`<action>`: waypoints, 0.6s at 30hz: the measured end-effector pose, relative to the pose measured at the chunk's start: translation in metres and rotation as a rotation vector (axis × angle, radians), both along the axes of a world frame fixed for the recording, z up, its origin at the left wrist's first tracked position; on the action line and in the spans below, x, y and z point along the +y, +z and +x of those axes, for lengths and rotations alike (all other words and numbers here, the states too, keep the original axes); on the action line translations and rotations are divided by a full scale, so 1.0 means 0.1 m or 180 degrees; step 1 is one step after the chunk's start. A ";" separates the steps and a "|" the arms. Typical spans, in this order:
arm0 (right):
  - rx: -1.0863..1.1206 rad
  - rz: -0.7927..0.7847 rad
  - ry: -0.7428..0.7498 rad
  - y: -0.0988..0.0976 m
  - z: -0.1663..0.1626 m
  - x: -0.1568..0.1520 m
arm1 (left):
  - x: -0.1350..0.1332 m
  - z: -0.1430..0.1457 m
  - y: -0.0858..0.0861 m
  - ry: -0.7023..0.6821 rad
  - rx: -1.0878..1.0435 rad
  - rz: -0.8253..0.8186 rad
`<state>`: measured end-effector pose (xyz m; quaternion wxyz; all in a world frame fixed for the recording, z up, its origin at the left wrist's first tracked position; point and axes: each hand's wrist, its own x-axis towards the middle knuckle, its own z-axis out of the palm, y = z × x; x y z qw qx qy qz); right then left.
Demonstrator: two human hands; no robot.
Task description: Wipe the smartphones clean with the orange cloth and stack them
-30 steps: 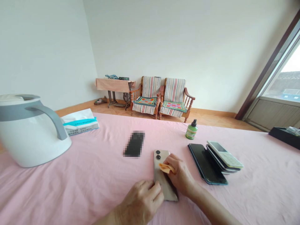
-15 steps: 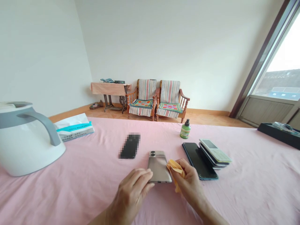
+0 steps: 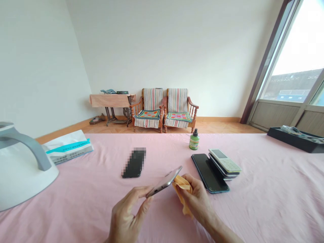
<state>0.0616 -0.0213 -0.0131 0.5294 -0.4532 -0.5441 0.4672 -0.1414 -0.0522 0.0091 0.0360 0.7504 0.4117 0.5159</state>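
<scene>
A silver-beige smartphone [image 3: 165, 182] is tilted on its side above the pink cloth, its bottom edge with the charging port facing me. My left hand [image 3: 131, 209] pinches its left edge between thumb and fingers. Bunched in my right hand [image 3: 196, 195] is a yellow cleaning cloth [image 3: 182, 189], whose top is up against the phone's right side; a loose end hangs below. Just right of that hand lies a large dark smartphone [image 3: 210, 173], beside a stack of phones topped by a white keypad phone [image 3: 225, 160]. A black phone [image 3: 133, 163], partly pixelated, lies to the left.
A green spray bottle [image 3: 194, 140] stands behind the phones. At the left are a white kettle [image 3: 22, 175] with a grey handle and a tissue pack [image 3: 69, 148]. A black box [image 3: 295, 140] of cables sits far right. Two wooden armchairs [image 3: 152, 101] stand beyond the table.
The phone has been raised and tipped from lying back-up to standing slantwise on edge. My left hand now pinches its side, and the yellow cloth has come along its right edge. The view has shifted slightly.
</scene>
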 end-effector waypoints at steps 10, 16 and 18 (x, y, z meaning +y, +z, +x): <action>-0.0775 0.0548 -0.0453 0.03 0.01 -0.03 | -0.02 0.12 -0.17 -0.0629 -0.0674 -0.1464; -0.1455 0.0732 -0.0429 0.01 0.00 -0.03 | 0.01 0.16 -0.11 -0.0928 -0.1230 -0.2358; -0.1591 0.0720 -0.0410 0.01 0.02 -0.02 | 0.01 0.16 -0.14 -0.0894 -0.1109 -0.2609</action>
